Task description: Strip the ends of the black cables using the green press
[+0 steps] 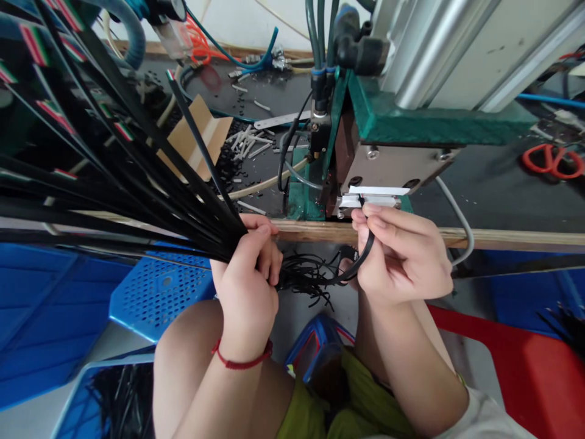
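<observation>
My left hand (249, 262) is closed around a thick bundle of black cables (183, 201). Their far ends fan out to the upper left and show red, white and green inner wires. Between thumb and fingertips, my right hand (397, 250) pinches a single black cable (365, 250), which curves back toward the bundle. The tip of that cable sits in the narrow slot between the metal jaws (372, 200) of a green-framed press (411, 125). How deep the tip goes is hidden by my fingers and the jaws.
Scraps of white tubing (249, 141) and black bits litter the bench beside a folded piece of cardboard (201, 137). Orange-handled scissors (551, 161) lie at the right. Below the wooden bench edge (315, 231) are a blue stool (159, 292) and blue bins (46, 305).
</observation>
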`<state>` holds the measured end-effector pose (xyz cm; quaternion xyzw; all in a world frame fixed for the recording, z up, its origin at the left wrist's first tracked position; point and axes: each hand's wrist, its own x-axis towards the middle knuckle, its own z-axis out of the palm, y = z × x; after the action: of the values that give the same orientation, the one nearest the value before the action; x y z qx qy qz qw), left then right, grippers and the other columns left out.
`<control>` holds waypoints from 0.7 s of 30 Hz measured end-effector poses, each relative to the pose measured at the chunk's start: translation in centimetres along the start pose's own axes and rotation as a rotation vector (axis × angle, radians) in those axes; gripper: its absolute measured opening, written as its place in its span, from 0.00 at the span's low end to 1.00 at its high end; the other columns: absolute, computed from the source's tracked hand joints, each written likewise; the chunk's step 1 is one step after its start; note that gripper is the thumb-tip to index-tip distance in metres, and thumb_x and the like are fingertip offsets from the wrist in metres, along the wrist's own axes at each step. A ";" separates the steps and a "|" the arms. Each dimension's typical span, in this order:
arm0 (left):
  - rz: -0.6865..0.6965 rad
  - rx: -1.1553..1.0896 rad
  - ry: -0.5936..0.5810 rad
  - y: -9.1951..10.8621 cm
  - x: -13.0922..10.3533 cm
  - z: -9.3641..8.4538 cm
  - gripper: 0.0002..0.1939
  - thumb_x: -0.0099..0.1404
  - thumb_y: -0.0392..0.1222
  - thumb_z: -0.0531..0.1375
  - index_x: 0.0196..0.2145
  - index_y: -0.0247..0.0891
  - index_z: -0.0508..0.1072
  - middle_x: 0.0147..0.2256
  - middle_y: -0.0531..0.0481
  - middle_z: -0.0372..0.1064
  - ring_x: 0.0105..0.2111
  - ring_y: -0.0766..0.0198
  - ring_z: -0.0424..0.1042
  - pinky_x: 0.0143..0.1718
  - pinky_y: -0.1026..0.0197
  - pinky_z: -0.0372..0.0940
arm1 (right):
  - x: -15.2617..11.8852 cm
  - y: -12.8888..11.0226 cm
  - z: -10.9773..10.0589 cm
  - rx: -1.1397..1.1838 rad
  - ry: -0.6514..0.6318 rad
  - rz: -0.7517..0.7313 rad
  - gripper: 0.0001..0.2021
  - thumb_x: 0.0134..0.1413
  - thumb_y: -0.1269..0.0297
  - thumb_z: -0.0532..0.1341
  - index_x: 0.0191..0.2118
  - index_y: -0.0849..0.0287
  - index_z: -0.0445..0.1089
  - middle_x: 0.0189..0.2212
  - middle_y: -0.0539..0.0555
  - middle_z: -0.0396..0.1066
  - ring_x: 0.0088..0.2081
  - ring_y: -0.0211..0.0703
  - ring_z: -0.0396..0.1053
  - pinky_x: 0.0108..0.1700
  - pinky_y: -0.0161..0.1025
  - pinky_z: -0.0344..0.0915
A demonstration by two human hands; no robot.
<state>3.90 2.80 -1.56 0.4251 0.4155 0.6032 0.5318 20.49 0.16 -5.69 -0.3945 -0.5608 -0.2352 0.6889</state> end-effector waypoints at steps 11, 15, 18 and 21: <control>-0.026 -0.040 0.001 -0.2 0.0 0.0 0.11 0.72 0.29 0.60 0.31 0.39 0.75 0.17 0.60 0.52 0.15 0.70 0.50 0.19 0.65 0.52 | -0.1 0.0 0.2 -0.003 0.022 0.030 0.26 0.62 0.85 0.71 0.58 0.49 0.83 0.49 0.51 0.87 0.43 0.47 0.88 0.41 0.47 0.91; -0.002 -0.051 0.010 -0.4 0.0 -0.1 0.11 0.71 0.28 0.60 0.31 0.39 0.75 0.17 0.61 0.52 0.14 0.71 0.49 0.18 0.66 0.52 | -0.2 0.2 0.3 0.013 0.036 0.007 0.26 0.61 0.86 0.71 0.58 0.50 0.83 0.49 0.51 0.87 0.42 0.46 0.88 0.41 0.45 0.90; -0.016 -0.037 0.014 -0.4 -0.1 -0.1 0.10 0.70 0.28 0.60 0.32 0.39 0.75 0.18 0.60 0.54 0.15 0.71 0.50 0.19 0.66 0.52 | -0.2 0.2 0.3 0.017 0.041 0.008 0.25 0.62 0.86 0.70 0.58 0.51 0.84 0.49 0.52 0.87 0.43 0.46 0.88 0.41 0.44 0.90; -0.019 -0.048 0.016 -0.3 -0.1 -0.1 0.10 0.70 0.29 0.61 0.32 0.39 0.74 0.18 0.61 0.53 0.15 0.71 0.50 0.19 0.66 0.52 | -0.1 0.0 0.1 -0.001 0.017 0.027 0.25 0.63 0.84 0.71 0.58 0.50 0.83 0.49 0.52 0.87 0.43 0.48 0.88 0.41 0.46 0.90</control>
<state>3.88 2.68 -1.88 0.4034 0.4094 0.6113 0.5440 20.44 0.22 -5.82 -0.4001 -0.5497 -0.2295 0.6964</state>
